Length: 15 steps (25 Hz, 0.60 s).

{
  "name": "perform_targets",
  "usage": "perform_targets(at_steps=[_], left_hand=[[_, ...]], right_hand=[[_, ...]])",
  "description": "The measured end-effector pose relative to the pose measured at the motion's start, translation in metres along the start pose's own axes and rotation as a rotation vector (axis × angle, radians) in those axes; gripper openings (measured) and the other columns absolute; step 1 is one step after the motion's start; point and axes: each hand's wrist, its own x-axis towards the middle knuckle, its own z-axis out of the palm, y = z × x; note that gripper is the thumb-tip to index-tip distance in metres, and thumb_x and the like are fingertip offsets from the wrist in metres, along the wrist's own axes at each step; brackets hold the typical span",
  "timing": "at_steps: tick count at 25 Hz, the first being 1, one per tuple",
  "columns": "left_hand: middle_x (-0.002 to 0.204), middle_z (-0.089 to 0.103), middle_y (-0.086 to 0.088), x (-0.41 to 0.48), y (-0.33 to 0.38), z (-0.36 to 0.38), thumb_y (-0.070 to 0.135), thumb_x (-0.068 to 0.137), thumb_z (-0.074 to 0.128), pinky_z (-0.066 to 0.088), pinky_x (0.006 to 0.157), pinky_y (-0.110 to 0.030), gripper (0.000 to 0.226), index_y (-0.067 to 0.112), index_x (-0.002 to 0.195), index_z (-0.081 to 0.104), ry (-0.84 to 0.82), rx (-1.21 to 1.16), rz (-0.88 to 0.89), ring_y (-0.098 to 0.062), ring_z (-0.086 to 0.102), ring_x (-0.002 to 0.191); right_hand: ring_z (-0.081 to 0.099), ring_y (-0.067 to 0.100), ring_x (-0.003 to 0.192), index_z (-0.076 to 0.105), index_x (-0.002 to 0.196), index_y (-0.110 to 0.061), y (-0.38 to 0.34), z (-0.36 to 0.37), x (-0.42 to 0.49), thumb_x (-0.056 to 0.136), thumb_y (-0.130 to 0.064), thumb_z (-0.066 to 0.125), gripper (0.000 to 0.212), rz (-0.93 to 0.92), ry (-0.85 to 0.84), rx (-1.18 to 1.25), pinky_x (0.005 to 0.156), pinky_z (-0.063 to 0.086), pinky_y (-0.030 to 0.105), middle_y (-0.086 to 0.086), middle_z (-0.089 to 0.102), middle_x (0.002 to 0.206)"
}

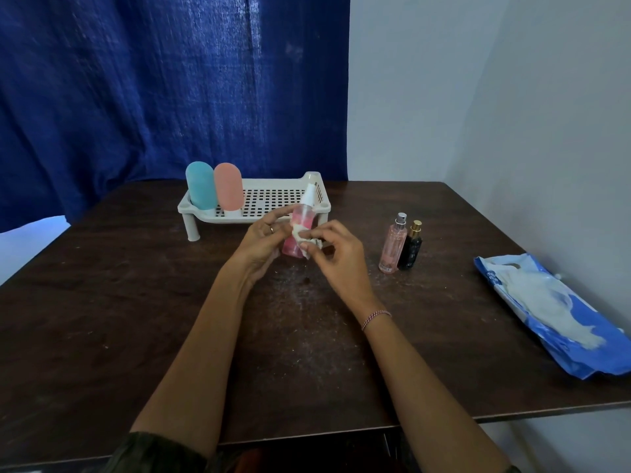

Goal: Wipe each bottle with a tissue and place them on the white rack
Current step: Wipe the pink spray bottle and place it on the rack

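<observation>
Centrally, left hand (262, 241) grips bottle (302, 217), right hand (338, 256) pinches tissue (299, 234) near rack (184, 207) edge.

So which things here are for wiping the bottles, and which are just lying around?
For the job: spray bottle in the left hand, tissue in the right hand, rack holding the blue bottle and peach bottle, pink perfume, black perfume, tissue pack.
Just there: curtain, bracelet.
</observation>
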Motion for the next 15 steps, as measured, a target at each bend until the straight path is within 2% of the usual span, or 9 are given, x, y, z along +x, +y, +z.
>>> perform_targets(at_steps=[2, 5, 8, 10, 12, 15], left_hand=[[0.122, 0.061, -0.01, -0.002, -0.001, 0.005, 0.012, 0.074, 0.066, 0.051, 0.092, -0.042, 0.039, 0.022, 0.112, 0.062, -0.048, 0.0, -0.037, -0.023, 0.058, 0.114], [0.124, 0.061, -0.009, -0.003, -0.003, 0.011, 0.021, 0.067, 0.071, 0.05, 0.094, -0.045, 0.046, 0.024, 0.112, 0.061, -0.045, 0.039, -0.06, -0.023, 0.057, 0.116], [0.117, 0.065, -0.005, 0.0, -0.003, 0.011, 0.011, 0.081, 0.065, 0.052, 0.09, -0.041, 0.035, 0.02, 0.114, 0.061, 0.023, -0.037, -0.019, -0.019, 0.06, 0.111], [0.114, 0.066, -0.006, 0.001, -0.002, 0.008, 0.007, 0.09, 0.057, 0.057, 0.079, -0.036, 0.029, 0.018, 0.116, 0.06, 0.083, -0.091, 0.034, -0.018, 0.064, 0.105], [0.11, 0.067, -0.006, 0.002, -0.001, 0.006, 0.01, 0.091, 0.058, 0.058, 0.068, -0.031, 0.028, 0.016, 0.118, 0.058, 0.161, -0.142, 0.074, -0.017, 0.066, 0.098], [0.108, 0.067, -0.005, 0.002, 0.004, 0.006, 0.02, 0.085, 0.064, 0.058, 0.068, -0.03, 0.042, 0.01, 0.124, 0.056, 0.227, -0.267, 0.094, -0.019, 0.066, 0.099]], right_hand=[[0.054, 0.003, 0.088, 0.069, 0.098, -0.008, 0.001, -0.003, 0.002, 0.082, -0.013, 0.069, 0.017, 0.03, 0.097, -0.009, 0.076, 0.043, 0.008, -0.003, 0.058, 0.096], [0.055, 0.006, 0.093, 0.067, 0.106, -0.009, 0.002, -0.003, 0.003, 0.085, -0.015, 0.066, 0.022, 0.064, 0.173, -0.025, 0.077, 0.047, 0.014, -0.002, 0.057, 0.102], [0.054, 0.008, 0.1, 0.065, 0.111, -0.01, 0.0, 0.002, 0.001, 0.088, -0.013, 0.063, 0.023, 0.012, 0.138, -0.029, 0.082, 0.051, 0.021, -0.003, 0.054, 0.105], [0.053, 0.011, 0.103, 0.066, 0.109, -0.009, -0.002, 0.006, 0.0, 0.087, -0.01, 0.062, 0.023, -0.037, 0.089, -0.019, 0.086, 0.051, 0.025, -0.001, 0.053, 0.103], [0.052, 0.013, 0.103, 0.067, 0.106, -0.008, -0.003, 0.008, -0.002, 0.085, -0.007, 0.064, 0.022, -0.096, 0.053, -0.019, 0.089, 0.05, 0.028, 0.002, 0.053, 0.101], [0.051, 0.014, 0.102, 0.068, 0.102, -0.006, -0.005, 0.011, -0.003, 0.081, -0.004, 0.067, 0.021, -0.183, -0.024, -0.06, 0.091, 0.048, 0.024, 0.007, 0.051, 0.1]])
